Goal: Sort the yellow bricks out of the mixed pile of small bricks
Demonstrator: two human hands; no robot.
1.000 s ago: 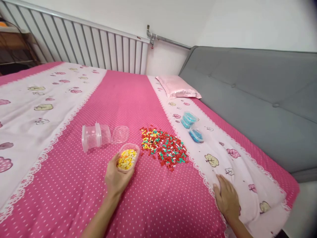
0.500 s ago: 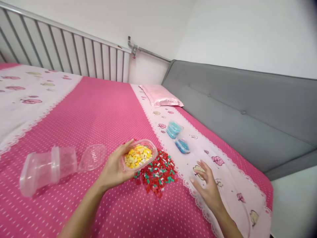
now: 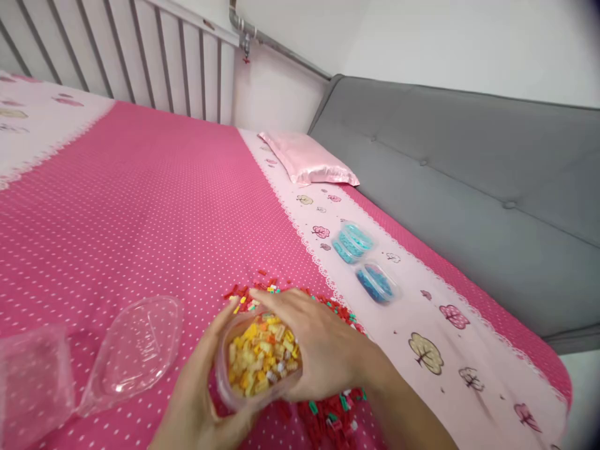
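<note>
My left hand (image 3: 201, 406) grips a small clear tub of yellow and orange beads (image 3: 257, 359) from below and the left. My right hand (image 3: 319, 344) wraps round the tub's right side and far rim, fingers curled over it. The tub is held just above a pile of red, green and white beads (image 3: 337, 412) on the pink dotted bedspread (image 3: 140, 206); my hands hide most of the pile.
A clear lid (image 3: 135, 350) and a clear empty container (image 3: 32, 381) lie at the lower left. Two lidded tubs of blue beads (image 3: 351, 240) (image 3: 376, 282) rest on the pale strip. A pink pillow (image 3: 309, 165), a grey padded panel (image 3: 469, 175) and a slatted rail (image 3: 117, 56) bound the bed.
My right hand left the bedspread and came across to grasp the bead tub. My left hand brought the tub nearer to me, and my view moved closer and lower.
</note>
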